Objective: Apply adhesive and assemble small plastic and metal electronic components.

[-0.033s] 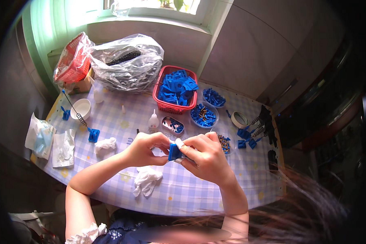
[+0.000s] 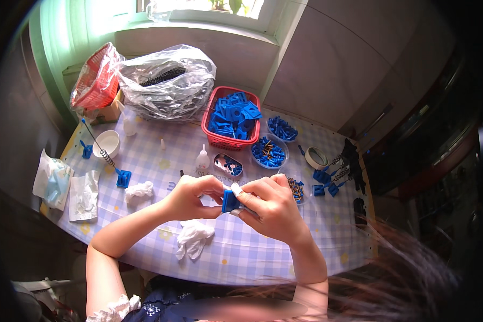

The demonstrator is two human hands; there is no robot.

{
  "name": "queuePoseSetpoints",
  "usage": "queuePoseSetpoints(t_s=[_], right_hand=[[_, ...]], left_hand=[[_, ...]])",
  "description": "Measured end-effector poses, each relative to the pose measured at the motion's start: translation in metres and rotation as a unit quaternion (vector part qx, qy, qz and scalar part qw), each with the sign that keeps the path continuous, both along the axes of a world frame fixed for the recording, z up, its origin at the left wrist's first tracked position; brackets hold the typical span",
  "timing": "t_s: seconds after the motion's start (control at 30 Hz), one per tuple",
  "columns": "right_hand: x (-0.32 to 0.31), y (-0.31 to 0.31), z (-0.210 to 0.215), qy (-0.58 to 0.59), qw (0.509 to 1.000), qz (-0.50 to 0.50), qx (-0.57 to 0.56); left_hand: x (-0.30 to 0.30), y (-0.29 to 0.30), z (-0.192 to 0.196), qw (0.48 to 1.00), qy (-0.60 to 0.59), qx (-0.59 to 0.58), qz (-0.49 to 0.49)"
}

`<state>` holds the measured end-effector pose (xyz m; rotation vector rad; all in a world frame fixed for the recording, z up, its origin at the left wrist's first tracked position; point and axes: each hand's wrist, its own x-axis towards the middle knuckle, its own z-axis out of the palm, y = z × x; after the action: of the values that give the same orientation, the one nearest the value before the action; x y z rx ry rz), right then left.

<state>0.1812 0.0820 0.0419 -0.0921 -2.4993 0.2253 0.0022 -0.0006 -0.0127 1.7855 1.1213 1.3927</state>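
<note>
Between my two hands, above the middle of the table, is a small square blue plastic piece (image 2: 230, 200). My left hand (image 2: 194, 196) grips its left side between thumb and fingers. My right hand (image 2: 271, 203) pinches it from the right; white coverings wrap its thumb and a fingertip. Whatever lies behind the fingers is hidden. Just beyond the hands stand a white squeeze bottle (image 2: 202, 159) and a small oval tray (image 2: 228, 165) of little blue parts. A crumpled white cloth or tissue (image 2: 194, 239) lies on the near side of my left hand.
A red basket (image 2: 231, 140) of flat blue pieces stands at the back, beside round tubs (image 2: 268, 166) of small blue parts. A clear bag (image 2: 166, 102) with black coils is back left. Spring assemblies (image 2: 124, 178) stand left; a tape roll (image 2: 316, 158) lies right.
</note>
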Motion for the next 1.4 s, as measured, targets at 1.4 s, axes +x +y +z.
queuePoseSetpoints(t_s=[1.4], right_hand=[[0.001, -0.005, 0.004, 0.032, 0.998, -0.056, 0.006]], left_hand=[[0.001, 0.006, -0.018, 0.980, -0.177, -0.007, -0.087]])
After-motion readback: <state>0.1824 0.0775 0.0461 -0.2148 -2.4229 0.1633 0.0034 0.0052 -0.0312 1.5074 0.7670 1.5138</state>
